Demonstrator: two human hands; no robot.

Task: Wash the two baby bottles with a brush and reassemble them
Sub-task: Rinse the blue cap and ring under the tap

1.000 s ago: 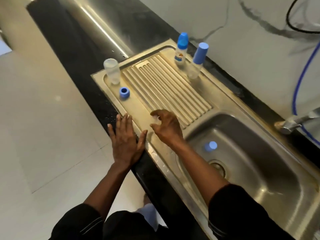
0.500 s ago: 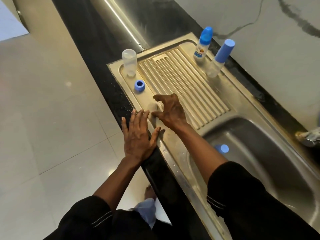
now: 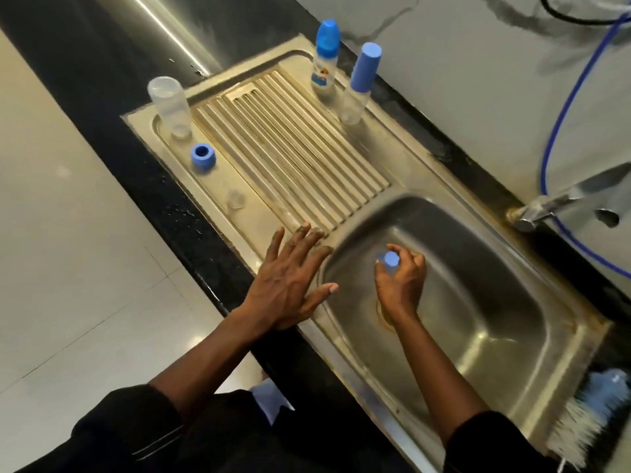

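Our right hand (image 3: 401,281) is down in the smooth steel sink basin (image 3: 495,302), fingers curled round a small, round blue plastic cap (image 3: 391,259), which is blurred. Our left hand (image 3: 290,278) lies flat on the basin's rim, fingers spread wide, holding nothing. Beyond the left fingers, along the ribbed drainboard (image 3: 290,148), sit a soft clear teat (image 3: 235,199), a blue screw ring (image 3: 203,158) and a clear bottle body (image 3: 169,104). Farther off stand a printed bottle (image 3: 326,59) and a plain bottle (image 3: 362,80), both blue-capped. Well right of the right fingers lies a white-bristled brush (image 3: 580,428).
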